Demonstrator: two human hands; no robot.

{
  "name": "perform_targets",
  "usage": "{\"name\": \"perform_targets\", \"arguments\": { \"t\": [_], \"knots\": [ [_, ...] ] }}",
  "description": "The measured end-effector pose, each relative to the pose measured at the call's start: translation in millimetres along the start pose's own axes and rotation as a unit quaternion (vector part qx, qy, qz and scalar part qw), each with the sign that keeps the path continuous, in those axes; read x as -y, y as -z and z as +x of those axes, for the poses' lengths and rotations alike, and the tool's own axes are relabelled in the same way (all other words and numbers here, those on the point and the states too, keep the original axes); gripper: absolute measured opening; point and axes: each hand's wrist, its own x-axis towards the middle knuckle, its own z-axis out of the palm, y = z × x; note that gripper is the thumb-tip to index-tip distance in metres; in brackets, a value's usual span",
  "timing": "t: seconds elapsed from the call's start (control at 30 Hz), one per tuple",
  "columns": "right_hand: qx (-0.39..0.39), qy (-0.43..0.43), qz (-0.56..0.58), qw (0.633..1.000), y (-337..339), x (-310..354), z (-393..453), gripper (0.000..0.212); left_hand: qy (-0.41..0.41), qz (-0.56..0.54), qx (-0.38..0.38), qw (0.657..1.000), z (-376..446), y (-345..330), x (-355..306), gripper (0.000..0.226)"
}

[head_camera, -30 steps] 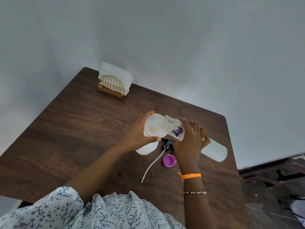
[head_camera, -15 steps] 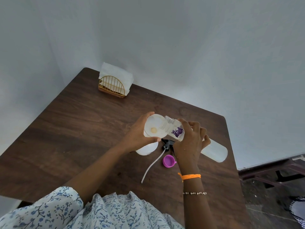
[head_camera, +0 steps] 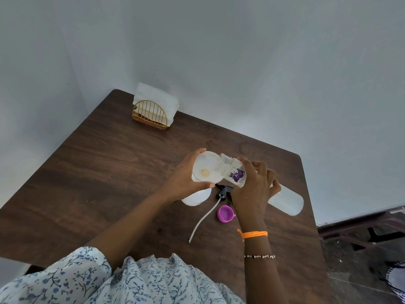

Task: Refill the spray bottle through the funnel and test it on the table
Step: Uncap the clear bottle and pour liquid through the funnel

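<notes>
My left hand (head_camera: 183, 179) grips a white funnel (head_camera: 206, 168) that sits on top of the translucent spray bottle (head_camera: 196, 197), which stands on the table. My right hand (head_camera: 255, 190) holds a long clear refill bottle (head_camera: 287, 202) with a purple label, tilted so its open neck lies over the funnel's bowl. The black spray head (head_camera: 222, 191) with its white dip tube (head_camera: 202, 221) lies on the table between my hands. A purple cap (head_camera: 225, 213) rests beside it.
The dark wooden table (head_camera: 114, 183) stands in a corner of white walls. A gold wire napkin holder (head_camera: 152, 114) with white napkins sits at the far left corner. The table's right edge drops to a dark floor with furniture legs (head_camera: 359, 229).
</notes>
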Motion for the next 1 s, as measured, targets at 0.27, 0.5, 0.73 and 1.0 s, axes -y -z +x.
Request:
{"name": "perform_targets", "arguments": {
  "t": [0.27,0.5,0.73,1.0],
  "knots": [
    [0.000,0.000,0.005,1.000,1.1,1.4,0.0,0.062,-0.006,-0.002,0.000,1.000,0.5,-0.2,2.6,0.091],
    [-0.019,0.005,0.001,1.000,-2.6,1.1,-0.7,0.065,-0.010,-0.008,0.003,1.000,0.9,-0.4,4.5,0.092],
    [-0.014,0.000,0.002,1.000,-2.3,0.5,-0.2,0.064,-0.011,-0.009,0.005,1.000,2.3,-1.5,5.4,0.092],
    [-0.008,-0.001,0.004,1.000,-1.3,1.0,0.3,0.063,-0.008,-0.012,0.005,1.000,3.5,-2.5,6.5,0.092]
  ]
}}
